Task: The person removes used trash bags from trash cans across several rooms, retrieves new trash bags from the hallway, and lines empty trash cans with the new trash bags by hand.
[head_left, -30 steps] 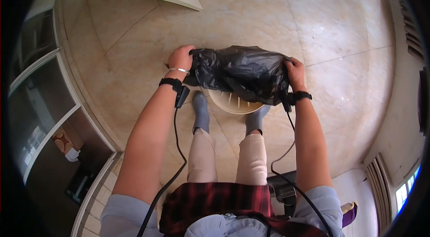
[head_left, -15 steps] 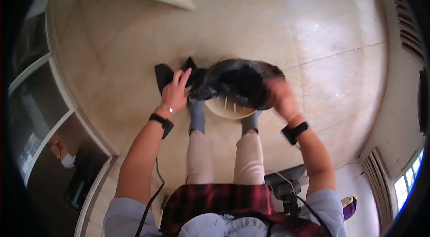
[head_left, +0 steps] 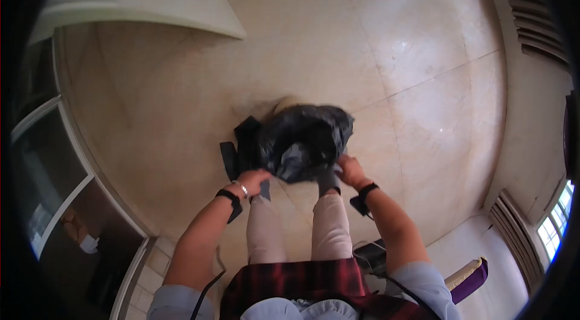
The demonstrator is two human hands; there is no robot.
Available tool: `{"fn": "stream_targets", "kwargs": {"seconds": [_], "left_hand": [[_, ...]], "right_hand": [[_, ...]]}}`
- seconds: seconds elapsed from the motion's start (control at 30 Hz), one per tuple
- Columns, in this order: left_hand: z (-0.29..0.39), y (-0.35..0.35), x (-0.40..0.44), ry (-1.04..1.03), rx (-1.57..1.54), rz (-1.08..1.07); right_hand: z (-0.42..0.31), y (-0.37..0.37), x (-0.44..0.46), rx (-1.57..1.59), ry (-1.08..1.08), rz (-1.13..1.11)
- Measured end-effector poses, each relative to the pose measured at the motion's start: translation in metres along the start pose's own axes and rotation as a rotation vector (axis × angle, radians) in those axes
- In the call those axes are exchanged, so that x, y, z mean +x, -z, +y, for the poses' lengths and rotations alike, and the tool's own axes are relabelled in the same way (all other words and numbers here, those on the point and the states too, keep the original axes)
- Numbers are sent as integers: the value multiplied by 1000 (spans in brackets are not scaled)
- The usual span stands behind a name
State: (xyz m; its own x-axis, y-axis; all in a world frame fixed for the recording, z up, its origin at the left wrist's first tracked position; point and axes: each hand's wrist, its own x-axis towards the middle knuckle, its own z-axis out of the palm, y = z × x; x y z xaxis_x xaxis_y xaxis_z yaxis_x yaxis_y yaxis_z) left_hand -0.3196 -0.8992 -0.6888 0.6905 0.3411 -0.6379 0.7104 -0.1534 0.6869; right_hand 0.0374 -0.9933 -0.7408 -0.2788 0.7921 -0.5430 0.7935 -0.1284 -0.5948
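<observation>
A black plastic bag (head_left: pixel 302 154), its mouth spread wide and crumpled, lies over a pale yellowish bin (head_left: pixel 289 103) on the floor by my feet. Only a strip of the bin's far rim shows; the bag hides the rest. At the bag's near left edge, my left hand (head_left: pixel 252 181) is closed with its fingertips on the plastic. My right hand (head_left: pixel 353 171) pinches the near right edge, its fingertips partly hidden. Left of the bin, a dark strip of folded black material (head_left: pixel 244 138) sticks out over the floor.
My socked feet (head_left: pixel 328 180) stand close against the near side of the bag. Pale tiled floor (head_left: pixel 302 42) extends ahead. A whitish curved panel (head_left: pixel 181 0) juts in at upper left, and framed glass doors (head_left: pixel 51 163) line the left side.
Both hands have come nearer to my body and to the bin's near side. The bag now covers the near rim and slotted wall that showed before, and the far rim is exposed.
</observation>
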Motion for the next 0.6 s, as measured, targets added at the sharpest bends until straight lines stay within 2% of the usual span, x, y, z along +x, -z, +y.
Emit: {"fn": "stream_targets", "kwargs": {"seconds": [0.03, 0.1, 0.17, 0.23, 0.27, 0.3, 0.37, 0.4, 0.43, 0.53, 0.6], "left_hand": [[-4, -7, 7, 162, -21, 105], [10, 8, 30, 674, -661, 89], [-15, -12, 45, 418, -1210, 392], [1, -1, 55, 478, -1618, 644], [-10, -11, 58, 445, -1772, 698], [-5, -9, 55, 460, -1773, 702], [11, 4, 49, 463, -2020, 742], [1, -7, 52, 356, -2032, 792], [11, 2, 51, 353, -2034, 795], [29, 13, 49, 432, -1992, 900], [21, 10, 54, 473, -1723, 978]], "right_hand": [[4, -2, 8, 127, -53, 111], [54, -63, 29, 545, -370, 70], [16, -8, 44, 1270, -762, 187], [-7, 39, 47, 1703, -820, 341], [-11, 47, 46, 1849, -753, 232], [-21, 56, 43, 1907, -710, 179], [-29, 48, 38, 1930, -606, 150], [-30, 39, 37, 1927, -604, 145], [-30, 27, 38, 1873, -596, 201], [-34, 10, 39, 1816, -600, 262], [-27, 0, 39, 1747, -673, 252]]}}
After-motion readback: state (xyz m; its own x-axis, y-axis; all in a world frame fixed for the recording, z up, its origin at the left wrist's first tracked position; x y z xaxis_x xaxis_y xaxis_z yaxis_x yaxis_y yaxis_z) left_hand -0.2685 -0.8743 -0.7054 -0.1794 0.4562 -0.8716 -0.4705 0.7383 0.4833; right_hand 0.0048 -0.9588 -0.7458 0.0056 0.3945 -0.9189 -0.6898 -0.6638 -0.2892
